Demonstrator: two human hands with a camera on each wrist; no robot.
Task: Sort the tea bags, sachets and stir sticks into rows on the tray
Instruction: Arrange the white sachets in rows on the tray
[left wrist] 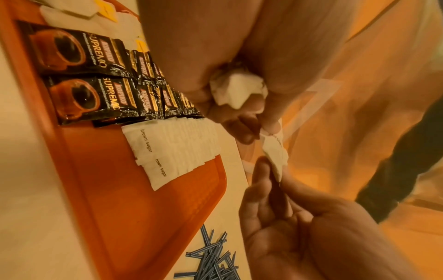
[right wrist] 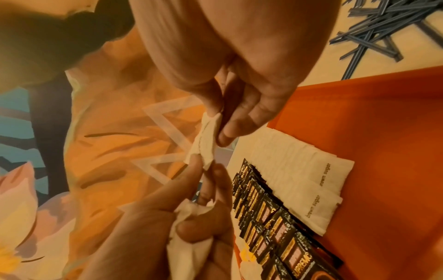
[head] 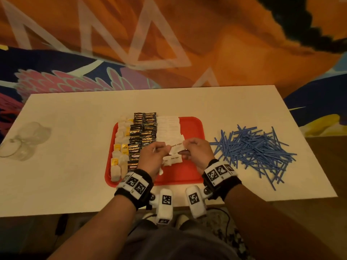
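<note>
One sugar sachet (head: 176, 146) is pinched between left hand (head: 152, 158) and right hand (head: 197, 153) above the tray (head: 193, 128); more sachets (left wrist: 236, 91), bunched in the left grip, are shown by wrist views only.

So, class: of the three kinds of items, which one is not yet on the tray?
The blue stir sticks: they lie in a loose pile on the table right of the red tray, while tea bags and sachets sit in rows on it.
</note>
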